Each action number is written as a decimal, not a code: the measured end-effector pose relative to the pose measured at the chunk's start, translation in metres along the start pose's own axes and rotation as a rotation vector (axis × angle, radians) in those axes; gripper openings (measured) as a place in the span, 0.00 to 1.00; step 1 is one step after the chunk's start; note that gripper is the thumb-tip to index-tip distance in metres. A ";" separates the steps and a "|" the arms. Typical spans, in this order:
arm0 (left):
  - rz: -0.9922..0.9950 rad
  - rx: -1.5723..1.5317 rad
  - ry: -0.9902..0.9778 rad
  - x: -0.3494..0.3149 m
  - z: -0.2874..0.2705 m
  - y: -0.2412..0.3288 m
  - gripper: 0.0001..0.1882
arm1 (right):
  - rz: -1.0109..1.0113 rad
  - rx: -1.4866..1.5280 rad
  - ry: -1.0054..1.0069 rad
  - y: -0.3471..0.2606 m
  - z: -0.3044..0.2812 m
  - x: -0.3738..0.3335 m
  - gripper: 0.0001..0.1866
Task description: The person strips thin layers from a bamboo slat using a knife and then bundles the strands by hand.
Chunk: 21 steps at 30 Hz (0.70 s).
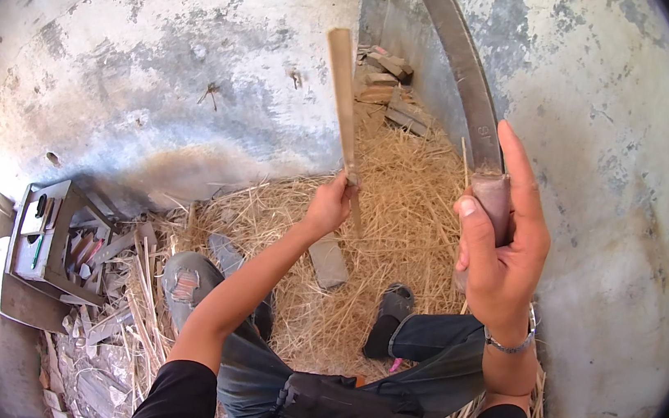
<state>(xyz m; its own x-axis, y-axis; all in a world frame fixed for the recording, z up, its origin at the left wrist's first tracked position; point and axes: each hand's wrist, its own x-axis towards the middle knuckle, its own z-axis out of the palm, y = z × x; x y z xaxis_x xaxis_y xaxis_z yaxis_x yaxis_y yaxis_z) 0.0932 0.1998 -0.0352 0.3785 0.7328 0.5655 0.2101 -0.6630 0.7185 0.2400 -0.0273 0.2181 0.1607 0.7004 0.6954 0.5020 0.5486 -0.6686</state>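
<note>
In front of me, my left hand (331, 206) is closed round a pale split strip of bamboo (341, 86). Its wide end points up toward the wall corner, and a thinner end sticks out below my fist. At the right, my right hand (507, 249) grips the brownish handle (493, 206) of a sickle. The sickle's long curved metal blade (466, 71) rises up and leftward past the top edge of the view. My right index finger lies stretched beside the base of the blade, with the thumb against the handle. Blade and bamboo strip are apart.
Shavings and thin strips (398, 191) cover the floor. A flat brick (328, 262) lies between my feet. Broken bricks (390, 83) are heaped in the corner. A small wooden cabinet (58, 244) with odds and ends stands at the left. Peeling walls (228, 56) close in on both sides.
</note>
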 end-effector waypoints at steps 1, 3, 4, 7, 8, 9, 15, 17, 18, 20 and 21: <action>-0.051 -0.016 0.021 0.001 -0.001 -0.006 0.08 | -0.012 -0.054 -0.019 -0.005 -0.001 0.001 0.33; -0.105 -0.042 0.034 0.005 -0.001 -0.007 0.08 | -0.016 -0.117 -0.038 -0.012 -0.003 0.001 0.33; -0.141 -0.026 0.021 0.009 -0.002 -0.009 0.09 | -0.029 -0.101 -0.030 -0.015 -0.002 0.002 0.33; -0.145 0.014 0.020 0.016 -0.001 -0.011 0.10 | -0.083 -0.068 -0.045 -0.022 -0.001 0.003 0.33; -0.127 0.036 0.022 0.015 -0.001 -0.011 0.10 | -0.091 -0.057 -0.057 -0.025 0.000 0.003 0.33; -0.128 0.039 0.021 0.015 -0.002 -0.011 0.10 | -0.104 -0.048 -0.070 -0.027 0.002 0.003 0.33; -0.057 0.041 0.047 0.015 0.005 -0.004 0.08 | -0.170 -0.168 -0.141 -0.025 0.005 0.004 0.33; -0.065 0.059 0.037 0.014 0.006 -0.003 0.10 | -0.097 -0.143 -0.188 -0.023 0.005 0.002 0.33; -0.065 0.061 0.037 0.014 0.005 -0.003 0.10 | -0.098 -0.141 -0.188 -0.023 0.006 0.000 0.33; -0.061 0.079 0.053 0.012 0.004 -0.004 0.12 | -0.013 -0.121 -0.203 -0.024 0.009 -0.002 0.32; -0.061 0.081 0.057 0.013 0.004 -0.004 0.12 | 0.015 -0.113 -0.209 -0.024 0.011 -0.003 0.32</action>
<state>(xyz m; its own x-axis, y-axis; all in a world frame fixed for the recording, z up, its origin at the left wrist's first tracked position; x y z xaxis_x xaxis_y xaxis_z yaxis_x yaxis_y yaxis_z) 0.1004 0.2114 -0.0327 0.3114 0.7784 0.5451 0.3040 -0.6250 0.7189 0.2183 -0.0378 0.2288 -0.0044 0.7939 0.6080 0.5948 0.4909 -0.6366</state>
